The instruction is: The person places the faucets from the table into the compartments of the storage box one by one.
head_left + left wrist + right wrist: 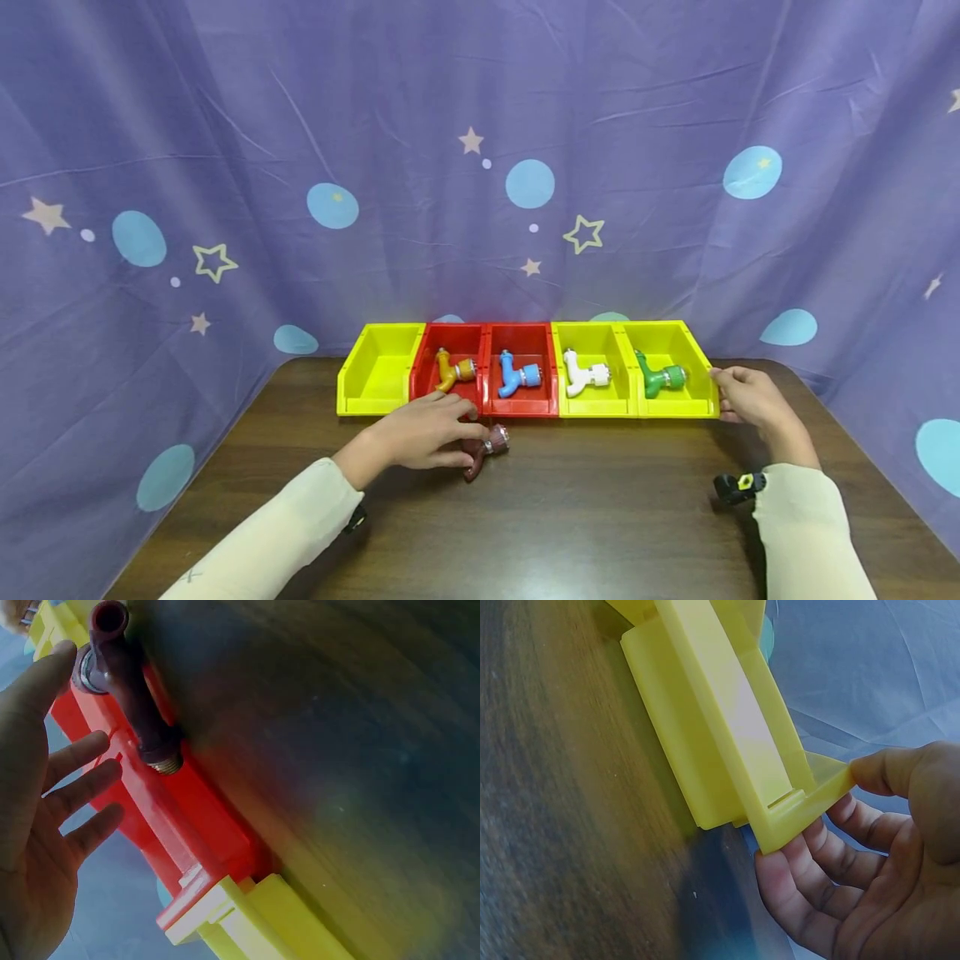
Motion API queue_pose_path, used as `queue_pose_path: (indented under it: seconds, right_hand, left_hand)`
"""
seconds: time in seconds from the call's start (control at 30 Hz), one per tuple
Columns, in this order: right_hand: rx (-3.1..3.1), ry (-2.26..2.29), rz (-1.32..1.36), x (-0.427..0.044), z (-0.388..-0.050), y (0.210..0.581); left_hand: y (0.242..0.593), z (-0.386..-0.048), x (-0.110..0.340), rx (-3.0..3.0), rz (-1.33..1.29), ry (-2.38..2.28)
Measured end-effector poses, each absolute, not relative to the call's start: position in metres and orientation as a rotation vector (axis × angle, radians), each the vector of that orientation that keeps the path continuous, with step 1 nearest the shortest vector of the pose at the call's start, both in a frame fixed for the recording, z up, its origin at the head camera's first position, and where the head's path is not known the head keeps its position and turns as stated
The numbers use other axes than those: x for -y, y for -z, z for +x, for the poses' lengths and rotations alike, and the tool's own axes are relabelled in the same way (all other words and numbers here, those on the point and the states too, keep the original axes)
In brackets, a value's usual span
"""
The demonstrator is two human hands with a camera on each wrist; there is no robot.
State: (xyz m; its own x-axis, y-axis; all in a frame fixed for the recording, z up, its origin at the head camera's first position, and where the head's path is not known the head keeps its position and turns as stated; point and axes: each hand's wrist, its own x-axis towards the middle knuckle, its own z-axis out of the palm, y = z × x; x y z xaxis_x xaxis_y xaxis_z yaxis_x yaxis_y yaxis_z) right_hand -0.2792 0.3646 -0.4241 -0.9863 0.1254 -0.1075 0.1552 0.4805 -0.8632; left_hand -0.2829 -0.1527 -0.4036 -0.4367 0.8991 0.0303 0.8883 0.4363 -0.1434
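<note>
A maroon tap [491,442] with a ridged knob is on the table in front of the red bins. My left hand [420,432] is over its spout side, fingers spread and loosely bent. In the left wrist view, the thumb and fingers lie beside the tap's body [135,697] without closing round it; whether they touch it I cannot tell. At the row's right end, my right hand [757,408] holds the side wall of a yellow bin [682,720], thumb on its upper edge and fingers below. A green tap [662,379] lies inside that bin.
Left of it, a yellow bin holds a white tap [585,375]. Red bins hold a blue tap [517,375] and an orange-yellow tap [453,371]. An empty yellow bin [382,371] ends the row. A purple curtain [420,100] hangs behind the wooden table [585,508].
</note>
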Motion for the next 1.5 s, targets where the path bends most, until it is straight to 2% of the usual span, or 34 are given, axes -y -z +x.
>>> queue_pose_path:
  seconds: [0.7,1.5]
  right_hand:
    - [-2.664,1.577,0.239,-0.365,-0.279,0.424]
    - [-2.671,1.568,0.230,-0.365,-0.278,0.423]
  left_hand:
    - [0.417,-0.281,0.146,2.635,-1.727,-0.214]
    - [0.403,-0.270,0.137,2.645,-1.735,-0.248]
